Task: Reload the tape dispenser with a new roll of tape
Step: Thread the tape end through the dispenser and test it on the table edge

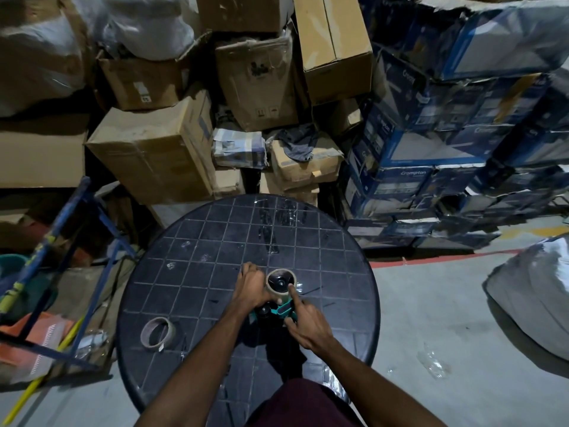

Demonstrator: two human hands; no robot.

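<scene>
A teal tape dispenser [281, 310] stands on the round dark table [191, 241], near its middle. A brown tape roll [280, 282] sits on the dispenser's black hub. My left hand [251, 288] wraps around the left side of this roll and the dispenser. My right hand [304, 325] rests on the dispenser's right side, its index finger stretched up against the roll's edge. A second, nearly bare brown roll [157, 332] lies flat on the table at the near left, apart from both hands.
Stacked cardboard boxes [154, 152] and blue printed cartons [431, 167] crowd the space behind the table. A blue metal frame [92, 241] and a yellow stick [40, 380] stand to the left. A grey sack [535, 291] lies on the floor at right.
</scene>
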